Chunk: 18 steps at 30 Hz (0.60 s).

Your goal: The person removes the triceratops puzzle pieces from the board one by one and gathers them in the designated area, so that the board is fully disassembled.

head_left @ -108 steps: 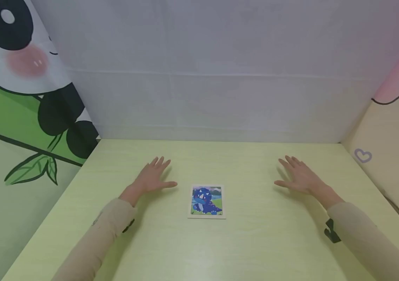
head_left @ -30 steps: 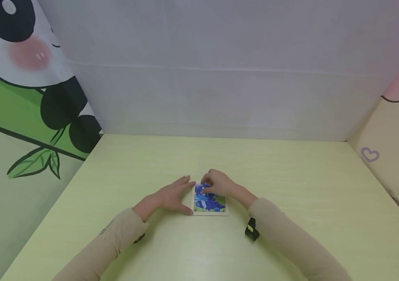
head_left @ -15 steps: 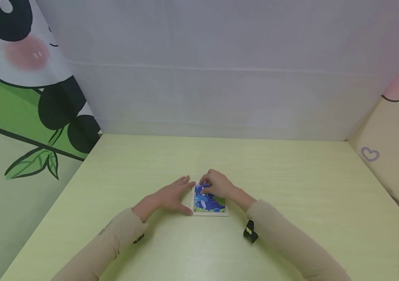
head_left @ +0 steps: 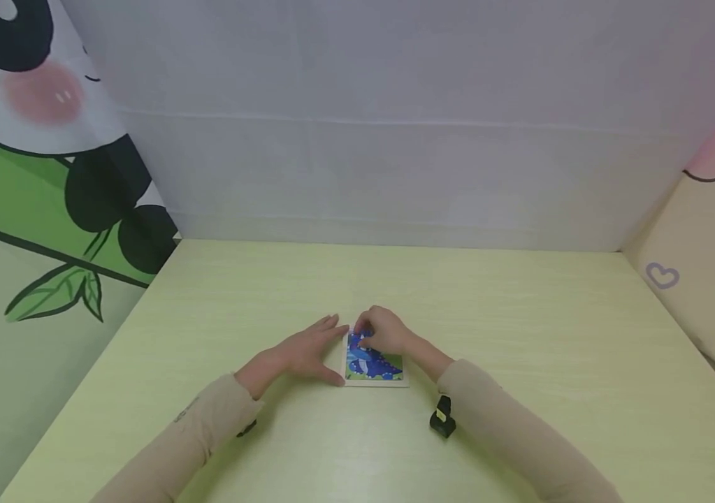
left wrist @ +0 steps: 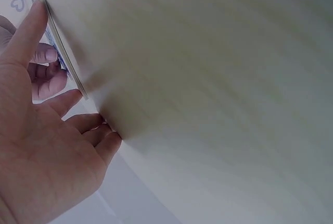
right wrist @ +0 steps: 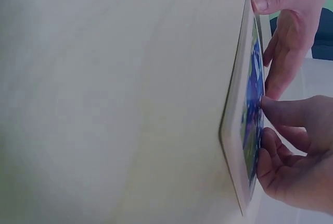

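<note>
A small square picture board [head_left: 377, 367] with a blue cartoon dinosaur and a pale wooden frame lies flat on the table. My left hand [head_left: 307, 351] is at its left side, with the thumb at the near corner and the index finger at the far one. The left wrist view shows that hand's [left wrist: 52, 151] thumb and index finger extended along the board's edge. My right hand [head_left: 388, 330] is over the board's upper part, its fingers bent down. In the right wrist view, thumb and curled fingertips [right wrist: 264, 164] touch the picture; whether they pinch a piece is unclear.
The pale wood table [head_left: 521, 328] spreads out around the board. A grey-white cloth wall [head_left: 395, 175] rises at its far edge. Printed panels stand at both sides, the left one [head_left: 36, 181] with a cartoon panda. A black strap device [head_left: 442, 417] hangs at my right wrist.
Both hands have come in from the sides to the board since the earliest frame. Over the last second the right hand has shifted slightly left and nearer; the left hand has kept its place.
</note>
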Tool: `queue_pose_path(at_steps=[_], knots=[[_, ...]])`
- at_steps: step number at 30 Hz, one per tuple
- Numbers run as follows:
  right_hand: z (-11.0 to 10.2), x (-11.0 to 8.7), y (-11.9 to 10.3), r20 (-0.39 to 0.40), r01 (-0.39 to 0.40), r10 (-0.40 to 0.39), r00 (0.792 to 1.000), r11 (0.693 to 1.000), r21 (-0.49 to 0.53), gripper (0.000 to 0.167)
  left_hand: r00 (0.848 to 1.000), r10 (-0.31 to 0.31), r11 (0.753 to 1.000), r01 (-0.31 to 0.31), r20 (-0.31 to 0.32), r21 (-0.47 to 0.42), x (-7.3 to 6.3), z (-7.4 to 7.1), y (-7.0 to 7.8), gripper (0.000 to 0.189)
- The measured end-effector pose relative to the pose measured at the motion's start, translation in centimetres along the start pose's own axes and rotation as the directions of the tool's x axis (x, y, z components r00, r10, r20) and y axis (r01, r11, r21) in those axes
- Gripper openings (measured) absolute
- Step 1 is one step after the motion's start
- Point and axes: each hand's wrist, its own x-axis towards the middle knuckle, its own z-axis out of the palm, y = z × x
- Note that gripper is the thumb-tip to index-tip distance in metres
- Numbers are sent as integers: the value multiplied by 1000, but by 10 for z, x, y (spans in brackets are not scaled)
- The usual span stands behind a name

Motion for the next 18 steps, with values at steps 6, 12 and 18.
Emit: queue_pose_path(at_steps=[6,12,18], knots=[[-1,-1,-2,-26,-23,22,999,999,-32,24,1000,-9,1000,9,-1,-14,-1,-2,1,93],[-5,-2,-1,4,13,-13,1000,998,-64,23,1000,-14,1000,14,9,-6,-1,-2,1,94],[-8,4,1,52,5,-4,999,1000,-21,25,999,-29,1000,29,15,-6,0,-3,2,94]])
